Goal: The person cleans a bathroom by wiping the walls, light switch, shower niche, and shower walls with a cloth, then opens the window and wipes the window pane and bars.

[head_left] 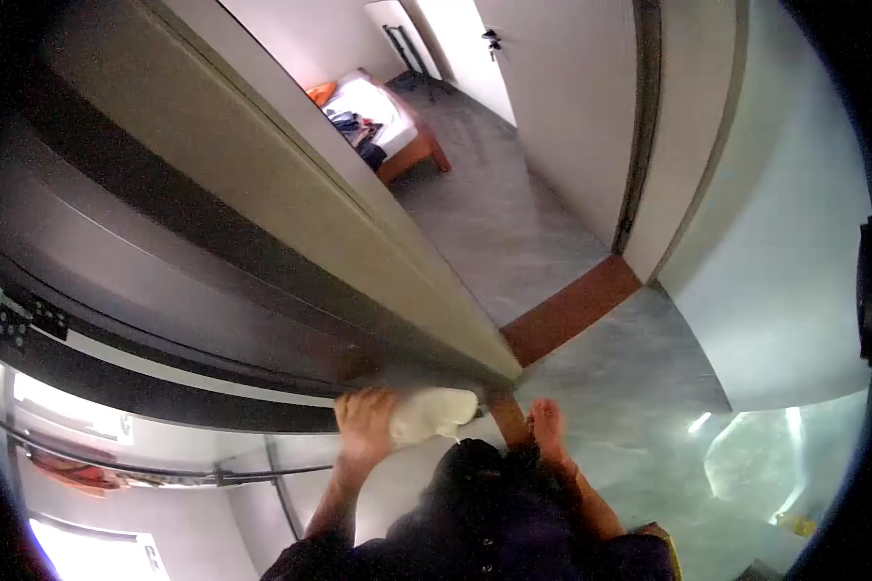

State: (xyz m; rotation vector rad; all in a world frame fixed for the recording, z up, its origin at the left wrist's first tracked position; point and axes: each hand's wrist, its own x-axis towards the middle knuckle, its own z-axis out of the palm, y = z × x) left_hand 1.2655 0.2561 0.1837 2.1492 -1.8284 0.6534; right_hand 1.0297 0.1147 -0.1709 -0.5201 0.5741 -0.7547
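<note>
My left hand (pixel 366 424) is at the lower centre, its fingers wrapped round one end of a pale, whitish object (pixel 433 414) that looks like a bottle or folded cloth; I cannot tell which. The object lies sideways, pointing right, close to the base of the beige door edge (pixel 475 353). To the right of it, my right hand (pixel 546 426) hangs over the grey floor beside the dark clothing on my body. Its fingers are too small and blurred to read, and nothing clearly shows in it.
Past the doorway, a bed (pixel 407 136) with clothes on it stands on grey floor. A reddish-brown threshold (pixel 572 310) crosses the opening. A white door (pixel 572 107) with a handle stands beyond. Dark rails (pixel 252 476) run at the lower left.
</note>
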